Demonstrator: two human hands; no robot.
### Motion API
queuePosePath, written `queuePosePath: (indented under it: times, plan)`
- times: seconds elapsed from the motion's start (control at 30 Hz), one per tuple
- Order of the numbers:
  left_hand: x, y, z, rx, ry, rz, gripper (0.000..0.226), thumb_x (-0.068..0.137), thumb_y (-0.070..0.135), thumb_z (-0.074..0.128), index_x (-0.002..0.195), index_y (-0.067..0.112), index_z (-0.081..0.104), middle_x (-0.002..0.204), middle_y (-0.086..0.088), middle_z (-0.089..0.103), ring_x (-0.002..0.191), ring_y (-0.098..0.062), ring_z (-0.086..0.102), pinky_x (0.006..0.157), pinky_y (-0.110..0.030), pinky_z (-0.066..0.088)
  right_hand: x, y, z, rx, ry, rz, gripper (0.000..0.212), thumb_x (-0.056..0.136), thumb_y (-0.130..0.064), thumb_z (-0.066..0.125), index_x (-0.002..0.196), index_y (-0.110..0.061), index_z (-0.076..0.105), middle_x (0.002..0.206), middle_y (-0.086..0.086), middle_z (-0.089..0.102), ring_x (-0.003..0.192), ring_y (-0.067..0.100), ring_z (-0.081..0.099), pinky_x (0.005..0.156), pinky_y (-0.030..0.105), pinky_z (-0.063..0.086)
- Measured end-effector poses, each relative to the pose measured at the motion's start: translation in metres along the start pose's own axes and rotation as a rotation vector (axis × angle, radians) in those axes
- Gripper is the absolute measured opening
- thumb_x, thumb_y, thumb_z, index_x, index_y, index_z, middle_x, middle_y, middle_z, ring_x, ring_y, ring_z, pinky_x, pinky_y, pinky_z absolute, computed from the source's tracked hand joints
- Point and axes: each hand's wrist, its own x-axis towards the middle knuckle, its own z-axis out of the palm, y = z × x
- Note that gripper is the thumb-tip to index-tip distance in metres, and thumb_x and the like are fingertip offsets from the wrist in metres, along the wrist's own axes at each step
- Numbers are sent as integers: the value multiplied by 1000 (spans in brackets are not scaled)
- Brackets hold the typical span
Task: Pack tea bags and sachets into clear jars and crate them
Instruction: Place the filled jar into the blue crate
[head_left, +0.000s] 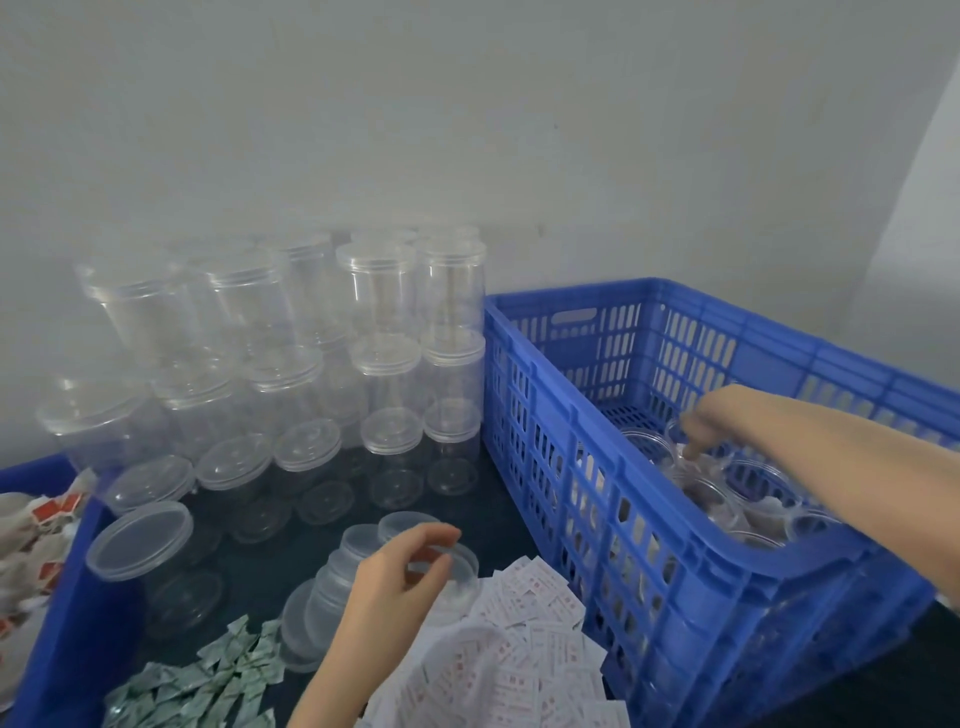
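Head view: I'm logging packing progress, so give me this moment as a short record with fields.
left hand: fingers curled round a clear lid near the lid stack
right hand: inside the blue crate, fingers down on the jars in crate; grip unclear
empty jars: stacked in rows by the wall, lids on
white sachets: heaped beside the crate
green sachets: loose at the near left
tea bags: in the blue bin at far left
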Motion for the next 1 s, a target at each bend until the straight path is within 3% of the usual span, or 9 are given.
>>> queuePosePath:
  times: [0.17, 0.4, 0.47, 0.53, 0.63, 0.73, 0.83, 0.9, 1.0]
  plan:
    - [6, 0, -4, 13, 14, 25, 25, 93, 10, 60, 102, 32, 67, 101, 17, 70, 96, 2, 63, 77, -14, 50, 10, 0, 5, 32, 1, 16, 63, 105, -48, 41, 150, -5, 36, 146, 9, 51, 120, 27, 56, 91, 34, 43]
    - [7, 3, -9, 28, 28, 22, 23, 93, 10, 58, 106, 26, 68, 103, 16, 68, 93, 6, 60, 68, -10, 48, 17, -5, 13, -140, -69, -27, 87, 104, -51, 40, 157, -3, -9, 164, 11, 22, 144, 29, 37, 111, 37, 36]
    - [6, 2, -11, 27, 30, 21, 22, 94, 11, 57, 105, 27, 67, 102, 17, 68, 92, 8, 59, 65, -9, 47, 14, -3, 9, -136, -78, -60, 87, 103, -46, 48, 158, -4, -5, 160, 11, 32, 127, 26, 50, 102, 34, 43]
    - [6, 1, -15, 24, 38, 19, 22, 93, 12, 58, 103, 29, 67, 100, 19, 68, 91, 8, 59, 67, -9, 46, 14, -1, 6, -73, -93, -82, 87, 101, -39, 55, 159, -6, -1, 155, 11, 40, 102, 20, 52, 86, 30, 45]
    - [7, -1, -20, 25, 49, 20, 24, 93, 12, 60, 98, 34, 66, 94, 24, 68, 89, 8, 60, 70, -9, 47, 16, 3, 5, -55, -94, -88, 90, 100, -37, 58, 159, -9, -5, 157, 11, 37, 90, 17, 54, 84, 29, 46]
    - [7, -2, -25, 53, 58, 29, 26, 92, 12, 60, 96, 38, 65, 90, 32, 66, 88, 10, 60, 69, -8, 47, 18, 4, 4, -93, -102, -110, 92, 99, -37, 60, 159, -12, -4, 160, 10, 32, 110, 20, 55, 92, 31, 47]
    - [5, 0, -30, 82, 65, 38, 28, 93, 13, 60, 96, 40, 64, 94, 29, 66, 90, 10, 58, 71, -8, 47, 19, 3, 2, -59, -114, -107, 95, 98, -37, 61, 159, -12, -7, 160, 11, 32, 118, 21, 53, 96, 30, 45]
    - [4, 2, -36, 96, 77, 37, 28, 92, 13, 60, 98, 40, 63, 98, 25, 66, 91, 9, 58, 72, -8, 47, 17, 1, -4, 44, -115, -112, 98, 97, -32, 64, 159, -11, -9, 165, 11, 18, 141, 26, 41, 110, 35, 40]
    - [3, 3, -54, 140, 150, 30, 28, 91, 12, 61, 99, 39, 63, 100, 23, 65, 93, 8, 59, 75, -7, 46, 2, -3, -30, 95, -5, -124, 85, 99, -27, 61, 159, -9, 4, 165, 10, 20, 147, 27, 33, 111, 33, 38]
